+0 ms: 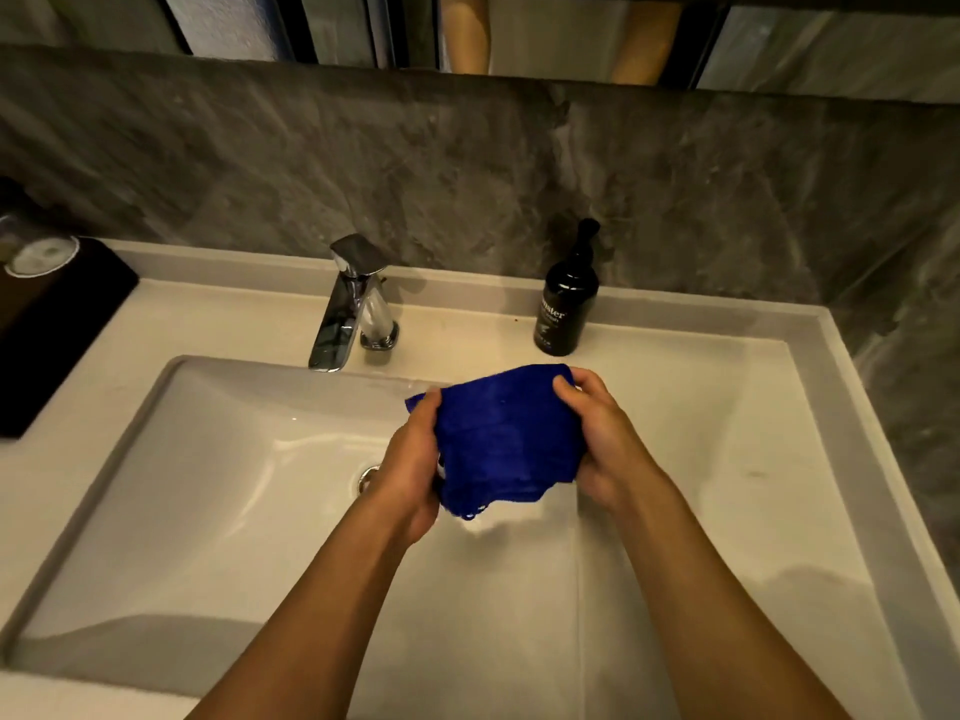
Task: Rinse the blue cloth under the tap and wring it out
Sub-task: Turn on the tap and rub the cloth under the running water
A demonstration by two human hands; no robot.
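The blue cloth (506, 439) hangs bunched between both hands, above the right part of the white sink basin (208, 485). My left hand (410, 470) grips its left edge and my right hand (602, 439) grips its right edge. The chrome tap (345, 304) stands at the back of the basin, to the left of the cloth. No water stream is visible from its spout. The drain (370, 476) shows just left of my left hand.
A black pump bottle (566, 304) stands on the counter behind the cloth. A dark box (52, 330) with a clear lidded cup (36, 252) sits at the left edge. A grey stone wall and a mirror strip rise behind the counter.
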